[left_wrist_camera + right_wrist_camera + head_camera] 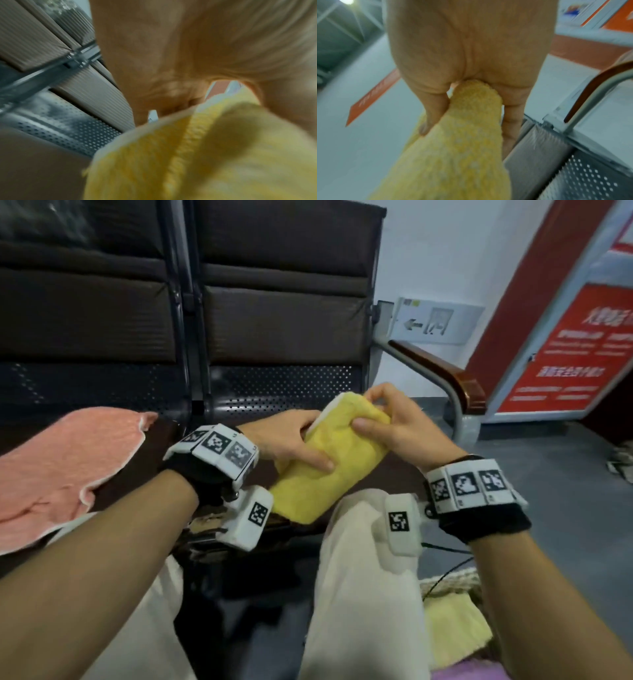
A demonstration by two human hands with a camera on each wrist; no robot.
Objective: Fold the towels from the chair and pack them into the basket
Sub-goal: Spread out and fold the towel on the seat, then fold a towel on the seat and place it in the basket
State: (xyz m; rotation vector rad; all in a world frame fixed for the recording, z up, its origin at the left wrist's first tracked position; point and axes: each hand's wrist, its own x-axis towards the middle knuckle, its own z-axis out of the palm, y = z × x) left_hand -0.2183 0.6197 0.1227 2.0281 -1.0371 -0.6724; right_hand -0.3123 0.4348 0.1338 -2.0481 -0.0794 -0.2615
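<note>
A folded yellow towel [329, 463] hangs in the air above my knees, in front of the dark chair seat [281, 392]. My left hand [291, 440] grips its left edge, thumb on top and fingers underneath. My right hand [387, 422] pinches the towel's upper right end. The right wrist view shows that yellow towel [467, 142] squeezed between thumb and fingers [435, 108]. In the left wrist view the yellow towel [188, 155] fills the lower right under my left hand [180, 54]. A pink towel [58, 470] lies spread on the left seat. The woven basket [455, 578] stands at lower right, holding a pale yellow towel [452, 631].
The chair row has dark padded backs [281, 320], a perforated metal seat and a wooden armrest [442, 371] on the right. A red and white sign board [565, 347] leans at the far right. My legs in pale trousers [363, 594] sit below the towel. Grey floor [548, 474] lies to the right.
</note>
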